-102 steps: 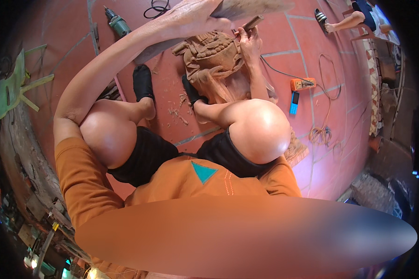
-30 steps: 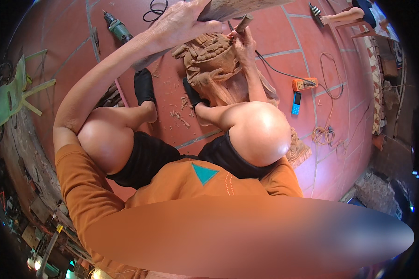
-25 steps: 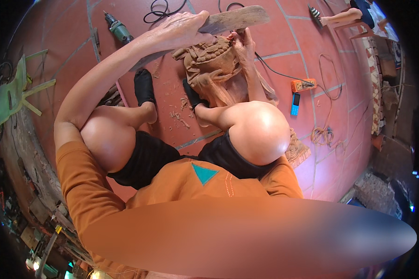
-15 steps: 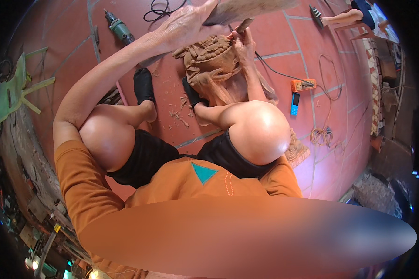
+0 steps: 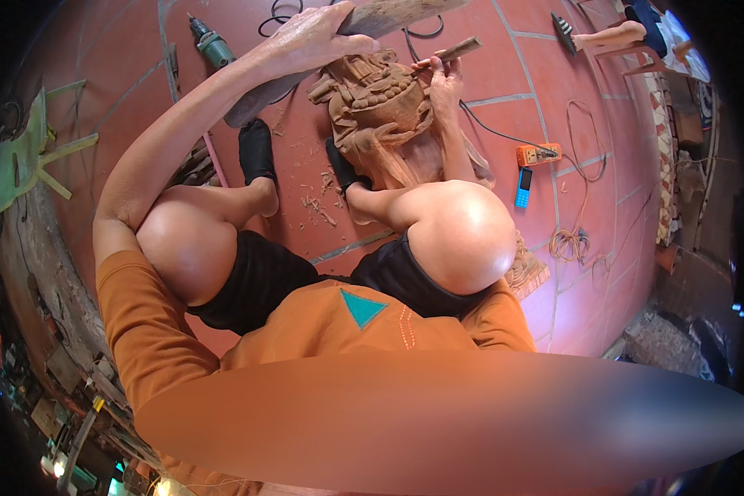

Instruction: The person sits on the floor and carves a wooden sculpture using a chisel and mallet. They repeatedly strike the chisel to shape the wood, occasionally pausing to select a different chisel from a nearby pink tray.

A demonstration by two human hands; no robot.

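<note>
A brown wood carving [image 5: 380, 116] with rounded, beaded relief lies on the tiled floor between my feet. My left hand [image 5: 318, 37] is closed around a long, flat wooden mallet [image 5: 397, 15], which slants above the carving's far side without touching it. In my right hand [image 5: 442, 83] is a chisel [image 5: 461, 50], pinched between thumb and fingers at the carving's right edge. Its wooden handle points up and right. The thin blade runs left toward the beaded relief; whether its tip touches the wood I cannot tell.
Wood shavings [image 5: 316, 207] are scattered near my feet. A green power tool [image 5: 212, 48] lies at the far left. To the right are an orange socket block [image 5: 537, 154], a blue phone [image 5: 523, 188] and coiled cable [image 5: 570, 244]. Another person's leg [image 5: 612, 37] shows at upper right.
The mallet has shifted left with my left hand, away from the chisel. The chisel has tilted over, its handle end swinging to the right. The carving looks unmoved.
</note>
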